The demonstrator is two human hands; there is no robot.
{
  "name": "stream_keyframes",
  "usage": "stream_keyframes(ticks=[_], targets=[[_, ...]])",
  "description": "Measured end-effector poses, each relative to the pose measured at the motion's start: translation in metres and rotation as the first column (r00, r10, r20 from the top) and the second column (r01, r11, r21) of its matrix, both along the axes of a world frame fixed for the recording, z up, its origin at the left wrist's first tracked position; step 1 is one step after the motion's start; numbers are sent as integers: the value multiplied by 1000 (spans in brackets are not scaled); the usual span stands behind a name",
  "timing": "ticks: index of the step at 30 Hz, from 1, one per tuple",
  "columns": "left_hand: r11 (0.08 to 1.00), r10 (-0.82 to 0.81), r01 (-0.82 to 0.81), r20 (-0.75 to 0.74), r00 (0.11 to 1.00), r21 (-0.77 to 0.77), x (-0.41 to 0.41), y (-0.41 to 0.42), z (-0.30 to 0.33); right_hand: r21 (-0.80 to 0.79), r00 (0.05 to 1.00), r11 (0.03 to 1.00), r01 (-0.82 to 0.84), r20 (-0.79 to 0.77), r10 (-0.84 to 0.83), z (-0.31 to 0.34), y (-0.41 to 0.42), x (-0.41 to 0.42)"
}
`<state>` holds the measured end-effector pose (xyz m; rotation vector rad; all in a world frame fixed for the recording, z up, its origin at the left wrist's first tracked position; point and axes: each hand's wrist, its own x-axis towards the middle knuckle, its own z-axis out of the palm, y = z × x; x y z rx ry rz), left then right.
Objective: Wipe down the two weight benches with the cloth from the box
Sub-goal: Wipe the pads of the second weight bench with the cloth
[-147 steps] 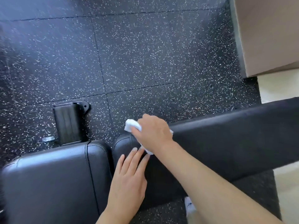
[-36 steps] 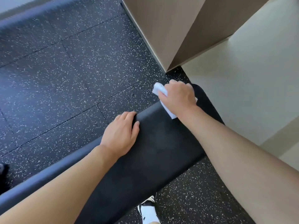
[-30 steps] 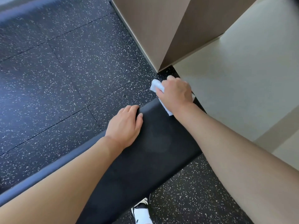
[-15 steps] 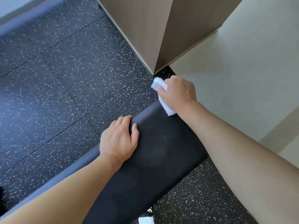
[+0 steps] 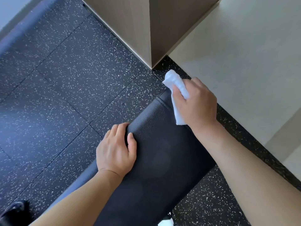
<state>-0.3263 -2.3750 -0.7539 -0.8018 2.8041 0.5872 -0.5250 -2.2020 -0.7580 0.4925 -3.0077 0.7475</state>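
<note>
cloth (image 5: 176,88) | bunched in right hand (image 5: 195,103) grip | at bench (image 5: 162,152) end

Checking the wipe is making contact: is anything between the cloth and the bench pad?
Nothing visible. The right hand grips the white cloth against the bench pad's far end; the left hand holds the pad's edge, clear of it.

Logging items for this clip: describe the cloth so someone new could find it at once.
Start at the long black bench pad running up from the bottom edge. At its far end, near the wooden pillar's corner, the right hand grips the cloth. It is the only white, crumpled thing against the dark pad and speckled floor.
</note>
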Motion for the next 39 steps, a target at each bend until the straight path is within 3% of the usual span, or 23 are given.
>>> stream_keyframes(ticks=[7,12,16,20,25,31,39], targets=[[1000,-1,1,20,1000,7,0,0,-1,-29,982,993,114,154,-108,-4,-4,-15],[1000,-19,20,16,1000,-21,0,0,-2,-26,985,987,160,75,-157,0,20,10],[999,-28,29,8,1000,-31,1,-1,-3,21,950,950,312,7,-312,3,67,50],[997,-59,59,-8,998,-51,1,-2,-6,-56,891,889,455,16,-455,2,104,97],[997,-56,54,-31,998,-56,2,-2,-6,-63,877,874,481,27,-480,4,107,116],[997,-57,56,-12,998,-49,1,-1,-2,20,935,934,356,-20,-355,8,85,79],[999,-22,22,30,999,-23,-2,1,2,60,988,992,-112,-97,117,15,-36,2]])
